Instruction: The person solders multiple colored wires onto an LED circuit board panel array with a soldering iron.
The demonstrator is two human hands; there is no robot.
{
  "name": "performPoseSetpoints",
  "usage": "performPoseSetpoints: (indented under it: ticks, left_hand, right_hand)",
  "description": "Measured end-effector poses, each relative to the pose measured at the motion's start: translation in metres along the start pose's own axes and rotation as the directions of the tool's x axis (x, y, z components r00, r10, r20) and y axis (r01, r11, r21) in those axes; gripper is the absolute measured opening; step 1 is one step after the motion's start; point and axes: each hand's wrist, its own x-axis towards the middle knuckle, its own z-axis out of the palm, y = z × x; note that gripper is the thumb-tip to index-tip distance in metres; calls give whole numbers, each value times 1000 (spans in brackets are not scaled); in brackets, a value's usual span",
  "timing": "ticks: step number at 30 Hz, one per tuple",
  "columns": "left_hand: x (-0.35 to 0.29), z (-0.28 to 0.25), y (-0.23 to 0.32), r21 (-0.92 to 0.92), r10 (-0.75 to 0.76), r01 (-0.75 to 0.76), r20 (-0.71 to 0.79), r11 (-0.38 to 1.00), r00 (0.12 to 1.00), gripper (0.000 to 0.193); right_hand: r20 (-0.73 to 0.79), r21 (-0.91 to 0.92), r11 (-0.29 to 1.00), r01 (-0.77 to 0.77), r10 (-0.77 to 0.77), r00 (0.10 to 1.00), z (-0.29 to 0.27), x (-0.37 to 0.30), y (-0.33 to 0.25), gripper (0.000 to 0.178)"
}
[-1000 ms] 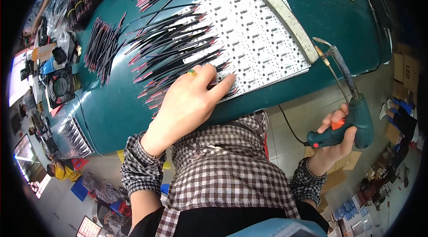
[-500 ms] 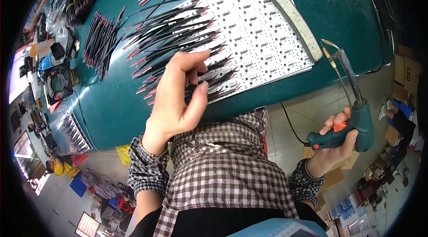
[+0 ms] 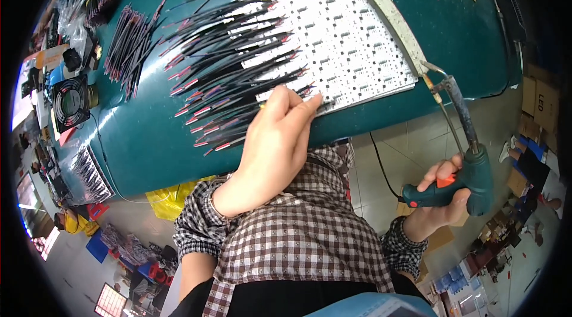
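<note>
My left hand (image 3: 274,150) is closed in a pinch at the near edge of a white circuit board panel (image 3: 348,49). Its thumb and forefinger grip the end of a black wire, which the hand mostly hides. Rows of black wires (image 3: 232,58) with red ends lie across the panel's left side, their tips on the board. My right hand (image 3: 441,210) is wrapped round the handle of a dark green soldering gun (image 3: 478,183) with a red trigger. The gun points up and away, its bent tip close to the panel's right corner.
A speckled grey bar (image 3: 387,16) lies along the panel's right side. Loose wire piles (image 3: 132,49) sit on the left of the green tabletop (image 3: 155,156), with another bundle at the back. A black fan (image 3: 70,102) stands at the left edge. The gun's cord hangs below the table.
My left hand has moved right and nearer to me, closing from a loose, open shape into a pinch at the panel's near edge. The soldering gun has shifted slightly left and down.
</note>
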Motion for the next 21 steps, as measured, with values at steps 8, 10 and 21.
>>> performPoseSetpoints:
  ticks: [8,10,21]
  left_hand:
    - [8,8,1,187,-85,98,-74,978,994,13]
    - [6,7,0,133,-77,88,-85,987,993,14]
    - [4,20,2,-72,-163,157,-72,985,984,13]
  right_hand:
    - [-12,25,997,-78,78,997,-6,-7,9,73]
    - [-1,32,997,-74,74,997,-7,-7,10,74]
    - [87,-31,995,-98,101,991,-7,-10,7,71]
